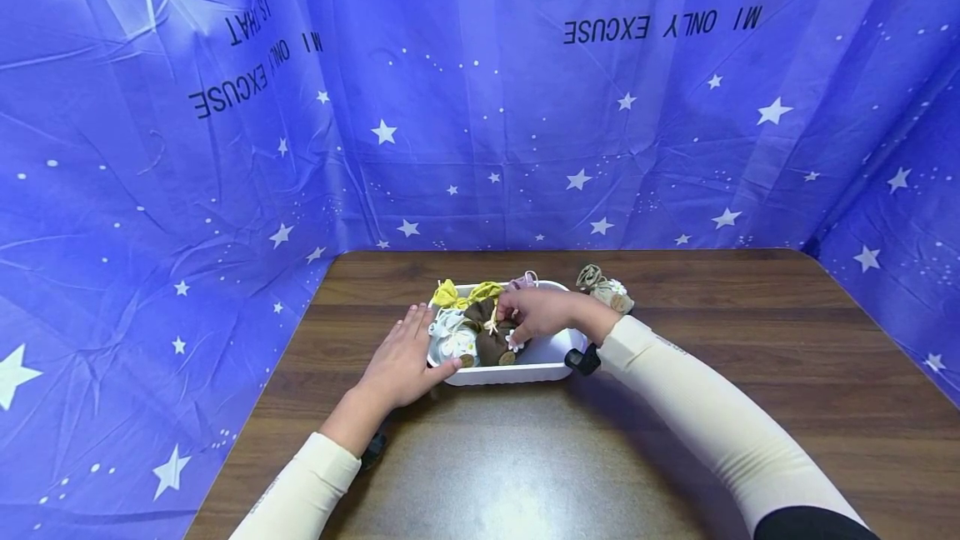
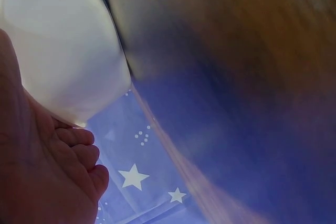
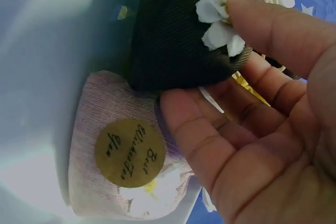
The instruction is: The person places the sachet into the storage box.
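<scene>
My right hand [image 1: 542, 312] pinches a dark brown drawstring pouch [image 1: 491, 347] in a white oval tray [image 1: 525, 373]. In the right wrist view the thumb presses the white flower on the brown pouch [image 3: 168, 40], with fingers underneath. A pink pouch [image 3: 102, 111] with a round gold sticker lies beside it. My left hand [image 1: 405, 363] rests at the tray's left end, fingers stretched along it and thumb at the front rim. Near that hand sits a pale blue-white pouch [image 1: 452, 337]; yellow pouches [image 1: 447, 293] lie behind it.
A beige pouch [image 1: 609, 294] with a flower and sticker lies on the wooden table [image 1: 750, 357], behind my right wrist and outside the tray. Blue star-printed curtain [image 1: 480, 132] surrounds the table's back and sides.
</scene>
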Tool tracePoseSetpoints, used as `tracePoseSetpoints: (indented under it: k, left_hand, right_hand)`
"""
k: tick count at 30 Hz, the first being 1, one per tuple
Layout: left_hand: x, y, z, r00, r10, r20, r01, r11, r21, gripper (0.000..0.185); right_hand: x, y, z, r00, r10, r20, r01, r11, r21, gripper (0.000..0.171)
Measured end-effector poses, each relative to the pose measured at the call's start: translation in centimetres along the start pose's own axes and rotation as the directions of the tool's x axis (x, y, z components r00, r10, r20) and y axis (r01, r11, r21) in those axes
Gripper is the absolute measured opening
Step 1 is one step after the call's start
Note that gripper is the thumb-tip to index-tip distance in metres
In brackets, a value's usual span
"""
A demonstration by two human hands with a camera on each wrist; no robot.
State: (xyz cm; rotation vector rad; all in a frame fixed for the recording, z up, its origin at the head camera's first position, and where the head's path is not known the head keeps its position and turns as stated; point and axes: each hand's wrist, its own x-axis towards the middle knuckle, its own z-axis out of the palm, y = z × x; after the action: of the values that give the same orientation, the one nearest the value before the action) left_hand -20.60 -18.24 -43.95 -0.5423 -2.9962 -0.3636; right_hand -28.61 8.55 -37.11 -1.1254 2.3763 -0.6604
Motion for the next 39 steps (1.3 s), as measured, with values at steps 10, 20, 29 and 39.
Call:
tracePoseSetpoints:
  k: [10, 20, 29, 39]
  left_hand:
    - [0.0, 0.0, 0.1, 1.000, 0.014, -0.021, -0.014, 1.000, 0.006, 0.101]
    - [0.1, 0.0, 0.1, 0.999, 0.020, -0.030, -0.020, 1.000, 0.009, 0.100]
    - [0.1, 0.0, 0.1, 0.999, 0.016, -0.032, -0.016, 1.000, 0.005, 0.100]
    - [0.1, 0.1, 0.0, 0.999, 0.015, -0.035, -0.015, 1.000, 0.001, 0.100]
  right_hand:
    - [0.0, 0.6, -0.3, 1.000, -0.011, -0.005, 0.012, 1.000, 0.024, 0.017]
    - [-1.5, 1.9, -2.2, 0.993, -0.013, -0.117, 0.031, 0.988, 0.151, 0.027]
    - [-4.3, 4.0, -4.3, 0.971, 0.031, -0.235, 0.012, 0.984, 0.178, 0.024]
    - [-7.7, 9.4, -4.6, 0.935, 0.151, -0.320, -0.101, 0.980, 0.169, 0.021]
